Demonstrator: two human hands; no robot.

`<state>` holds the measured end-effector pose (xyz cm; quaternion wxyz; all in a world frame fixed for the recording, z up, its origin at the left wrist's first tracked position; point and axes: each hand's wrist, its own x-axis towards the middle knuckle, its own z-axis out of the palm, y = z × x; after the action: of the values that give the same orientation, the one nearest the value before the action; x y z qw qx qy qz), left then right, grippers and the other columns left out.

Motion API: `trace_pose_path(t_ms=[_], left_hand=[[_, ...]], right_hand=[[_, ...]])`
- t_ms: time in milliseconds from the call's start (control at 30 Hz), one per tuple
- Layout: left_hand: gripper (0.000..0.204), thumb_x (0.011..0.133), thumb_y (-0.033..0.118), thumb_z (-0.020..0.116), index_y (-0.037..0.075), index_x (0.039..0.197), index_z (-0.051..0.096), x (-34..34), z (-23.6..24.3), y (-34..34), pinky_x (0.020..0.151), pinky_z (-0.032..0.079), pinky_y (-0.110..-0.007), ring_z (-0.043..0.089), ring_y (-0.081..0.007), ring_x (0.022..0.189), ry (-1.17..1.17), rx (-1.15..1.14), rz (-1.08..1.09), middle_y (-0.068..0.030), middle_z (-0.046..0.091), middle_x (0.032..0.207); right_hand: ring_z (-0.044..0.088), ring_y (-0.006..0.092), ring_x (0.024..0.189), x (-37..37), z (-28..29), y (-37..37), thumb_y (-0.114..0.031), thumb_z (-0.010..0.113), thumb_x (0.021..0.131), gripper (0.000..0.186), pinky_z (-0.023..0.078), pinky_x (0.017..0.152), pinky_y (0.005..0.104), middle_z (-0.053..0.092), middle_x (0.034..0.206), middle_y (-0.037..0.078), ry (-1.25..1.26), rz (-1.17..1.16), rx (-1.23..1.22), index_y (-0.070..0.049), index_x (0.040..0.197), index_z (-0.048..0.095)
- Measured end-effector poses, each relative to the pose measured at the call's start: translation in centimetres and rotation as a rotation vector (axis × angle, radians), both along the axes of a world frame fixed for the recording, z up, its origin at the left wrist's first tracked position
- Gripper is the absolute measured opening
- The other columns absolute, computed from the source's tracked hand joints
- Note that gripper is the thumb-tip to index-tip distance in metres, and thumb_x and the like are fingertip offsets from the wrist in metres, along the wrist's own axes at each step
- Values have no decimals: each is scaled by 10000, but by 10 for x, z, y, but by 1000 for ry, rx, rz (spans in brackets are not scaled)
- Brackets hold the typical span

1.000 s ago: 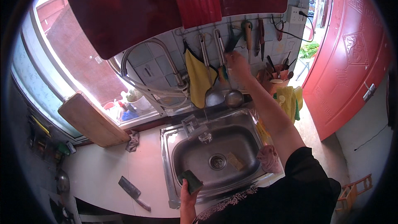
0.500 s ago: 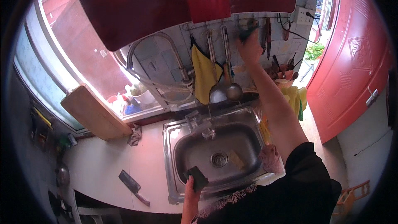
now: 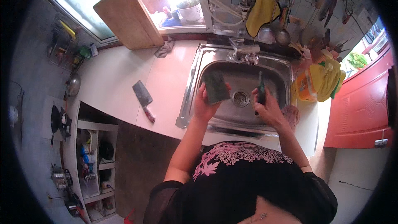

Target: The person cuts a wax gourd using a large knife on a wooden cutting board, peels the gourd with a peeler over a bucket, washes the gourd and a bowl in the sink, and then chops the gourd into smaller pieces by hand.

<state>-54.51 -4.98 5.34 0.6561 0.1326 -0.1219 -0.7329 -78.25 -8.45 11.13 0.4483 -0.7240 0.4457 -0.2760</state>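
Over the left part of the steel sink, my left hand grips a thick dark green slab that looks like a chunk of green-skinned gourd. Its fingers wrap the lower edge and sides. My right hand, over the right part of the basin, is closed around a slim dark green tool that points away from me; its kind is not clear. A gap separates tool and slab. Between the hands shows the round drain. The faucet stands at the basin's far rim.
On the white counter to the left lies a cleaver. A cutting board leans by the window, near a crumpled rag. A pink cloth rests at the sink's right edge. Yellow gloves drape over a tub. A yellow towel hangs behind.
My right hand has come down from the wall hooks to the sink with the green tool in it. My left hand has lifted the slab farther over the basin. The view has tilted down.
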Motion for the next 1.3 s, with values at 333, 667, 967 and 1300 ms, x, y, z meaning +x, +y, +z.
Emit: trace_pose_path(t_ms=[333,667,967,1300], left_hand=[[599,899,543,410,78,1274,455,-18,28,0,941,434,-427,549,-282,1078,1,-127,100,-141,558,1188],[517,940,469,370,86,1278,450,-31,38,12,959,426,-407,532,-218,1111,-145,-118,155,-90,550,1217],[577,877,575,426,153,1267,474,-43,1,31,978,410,-459,525,-253,1136,-143,47,0,-78,546,1234],[614,818,549,555,135,1264,481,-124,-32,47,983,382,-422,508,-243,1124,-12,196,-302,-59,540,1236]], right_hand=[[576,421,909,34,39,16,-253,537,804,560,444,789,441,592,980,256,-60,-38,-288,-37,1294,370],[580,390,968,42,38,28,-330,577,849,535,454,813,412,588,1063,241,-163,-57,-294,-20,1264,443],[557,395,994,18,13,47,-334,574,834,560,451,825,443,572,1094,241,36,-104,-197,0,1254,415],[576,402,905,-73,-13,126,-305,594,810,472,458,761,453,601,980,225,-82,-528,-126,-14,1164,483]])
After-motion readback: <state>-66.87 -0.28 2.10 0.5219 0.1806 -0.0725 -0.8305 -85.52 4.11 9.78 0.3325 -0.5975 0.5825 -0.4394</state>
